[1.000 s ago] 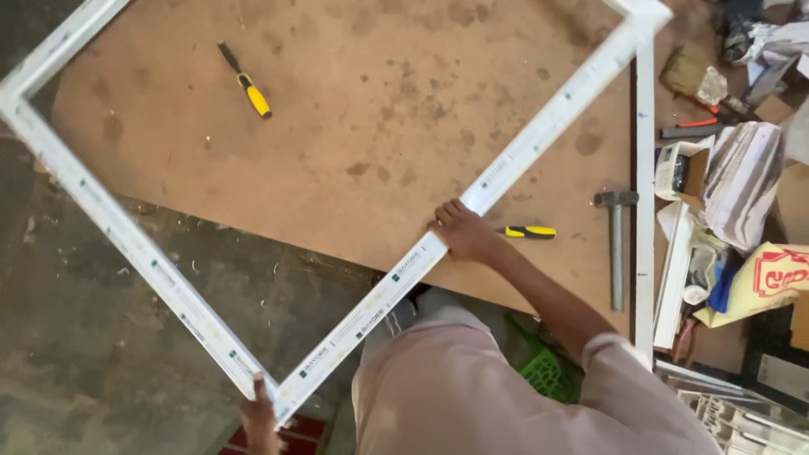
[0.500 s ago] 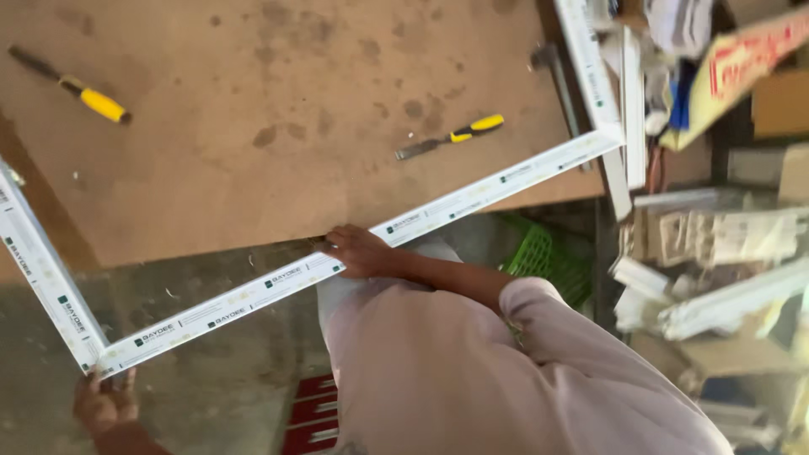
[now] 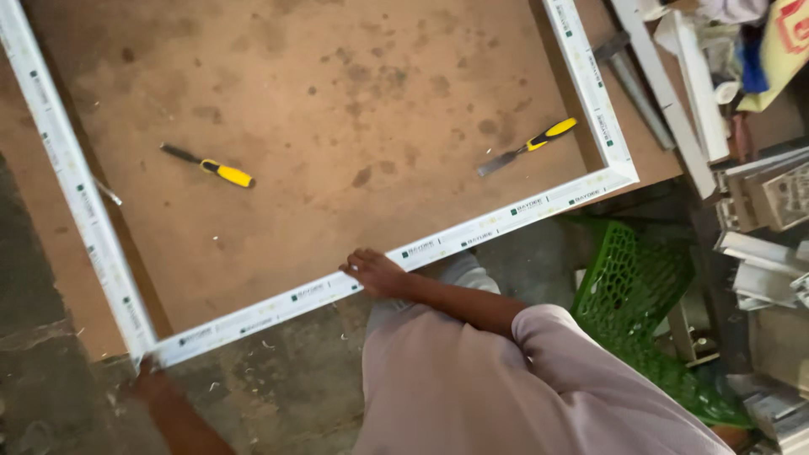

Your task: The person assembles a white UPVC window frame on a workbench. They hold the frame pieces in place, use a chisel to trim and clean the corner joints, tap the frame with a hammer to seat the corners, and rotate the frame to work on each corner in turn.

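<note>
A large white window frame [image 3: 472, 232] lies flat on a brown board table [image 3: 354, 101]. Its near rail runs along the table's front edge and juts past it at the lower left. My right hand [image 3: 375, 271] grips the middle of that near rail, fingers over its top. My left hand [image 3: 147, 377] holds the frame's lower-left corner from below and is blurred and partly hidden. Inside the frame lie two yellow-handled chisels, one at the left [image 3: 208, 167] and one at the right [image 3: 527, 147].
A green plastic crate [image 3: 640, 278] stands on the floor to my right. White profile offcuts [image 3: 674, 84] and boxes pile up along the right side. A metal square [image 3: 628, 72] lies near the table's right edge. Concrete floor [image 3: 278, 396] is below.
The frame has swung round on the table, so its near rail now lies closer to level along the front edge. Both hands stayed on it.
</note>
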`<state>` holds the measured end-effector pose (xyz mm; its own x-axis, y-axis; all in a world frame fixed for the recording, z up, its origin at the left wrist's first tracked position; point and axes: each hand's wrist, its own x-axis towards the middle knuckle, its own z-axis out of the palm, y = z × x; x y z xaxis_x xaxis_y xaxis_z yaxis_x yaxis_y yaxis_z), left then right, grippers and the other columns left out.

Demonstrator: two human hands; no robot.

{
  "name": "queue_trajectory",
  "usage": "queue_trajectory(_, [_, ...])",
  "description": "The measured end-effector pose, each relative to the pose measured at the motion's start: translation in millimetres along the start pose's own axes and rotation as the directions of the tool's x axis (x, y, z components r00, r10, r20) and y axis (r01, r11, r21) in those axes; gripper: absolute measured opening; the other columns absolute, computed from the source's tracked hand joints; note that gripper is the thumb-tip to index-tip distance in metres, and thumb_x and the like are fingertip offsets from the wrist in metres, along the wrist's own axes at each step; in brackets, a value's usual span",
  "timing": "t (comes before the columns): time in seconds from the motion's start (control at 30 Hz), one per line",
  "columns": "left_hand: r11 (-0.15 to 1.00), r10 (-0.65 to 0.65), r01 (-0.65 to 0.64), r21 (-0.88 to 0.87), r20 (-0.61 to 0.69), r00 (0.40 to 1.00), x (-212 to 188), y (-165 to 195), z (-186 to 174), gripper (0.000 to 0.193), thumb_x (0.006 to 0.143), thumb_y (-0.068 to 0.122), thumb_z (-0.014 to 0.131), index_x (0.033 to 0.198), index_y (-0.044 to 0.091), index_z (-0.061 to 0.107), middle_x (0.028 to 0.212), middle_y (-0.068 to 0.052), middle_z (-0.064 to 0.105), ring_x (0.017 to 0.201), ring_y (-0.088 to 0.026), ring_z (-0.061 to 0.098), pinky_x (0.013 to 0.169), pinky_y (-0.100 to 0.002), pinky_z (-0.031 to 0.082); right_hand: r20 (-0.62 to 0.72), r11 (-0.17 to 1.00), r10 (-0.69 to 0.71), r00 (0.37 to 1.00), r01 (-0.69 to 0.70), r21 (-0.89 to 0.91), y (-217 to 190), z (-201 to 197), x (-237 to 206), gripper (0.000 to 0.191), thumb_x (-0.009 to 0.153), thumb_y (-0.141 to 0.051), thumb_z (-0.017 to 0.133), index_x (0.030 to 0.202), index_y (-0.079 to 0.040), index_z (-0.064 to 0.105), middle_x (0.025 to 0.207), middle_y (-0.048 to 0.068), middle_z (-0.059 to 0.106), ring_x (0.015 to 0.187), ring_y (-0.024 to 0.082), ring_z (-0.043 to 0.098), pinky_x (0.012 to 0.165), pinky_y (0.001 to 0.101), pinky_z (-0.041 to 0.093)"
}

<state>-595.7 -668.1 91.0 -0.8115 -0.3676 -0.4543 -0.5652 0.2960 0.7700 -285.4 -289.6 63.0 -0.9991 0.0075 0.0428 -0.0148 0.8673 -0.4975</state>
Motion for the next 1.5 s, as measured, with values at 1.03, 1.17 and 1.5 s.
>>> queue_trajectory(1.03, [0.701,0.484,-0.397,0.592,0.014,0.875,-110.3,-10.0,129.7,0.096,0.100,0.050,0.065,0.170,0.014,0.011,0.173,-0.024,-0.014,0.155,-0.058,0.011,0.123,-0.062,0.030,-0.007,0.951,0.305,0.952,-0.304,0.051,57.1,-53.1,-44.1,0.069,0.069,-0.040,0.085,0.130,-0.018,0.063,0.132,0.013,0.057,0.130,0.035,0.046,0.109,0.0536,0.034])
queue_trajectory(1.17, [0.720,0.359,-0.298,0.626,0.032,0.933,-123.4,-19.2,153.3,0.098,0.099,0.055,0.056,0.169,0.012,0.003,0.171,-0.025,-0.016,0.152,-0.059,0.012,0.120,-0.064,0.031,-0.047,0.871,0.480,0.876,-0.483,-0.095,95.3,-80.3,-103.8,0.072,0.073,-0.047,0.080,0.137,-0.021,0.058,0.141,0.011,0.052,0.134,0.033,0.044,0.112,0.0529,0.033])
queue_trajectory(1.5, [0.724,0.198,-0.170,0.669,0.035,0.980,-106.1,-16.3,168.0,0.109,0.089,0.048,0.061,0.165,0.009,-0.007,0.166,-0.028,-0.025,0.149,-0.066,0.002,0.117,-0.070,0.025,-0.152,0.631,0.681,0.716,-0.680,-0.373,149.0,-110.2,-161.2,0.105,0.069,-0.069,0.071,0.158,-0.024,0.038,0.165,0.013,0.031,0.157,0.035,0.024,0.125,0.0600,0.020])
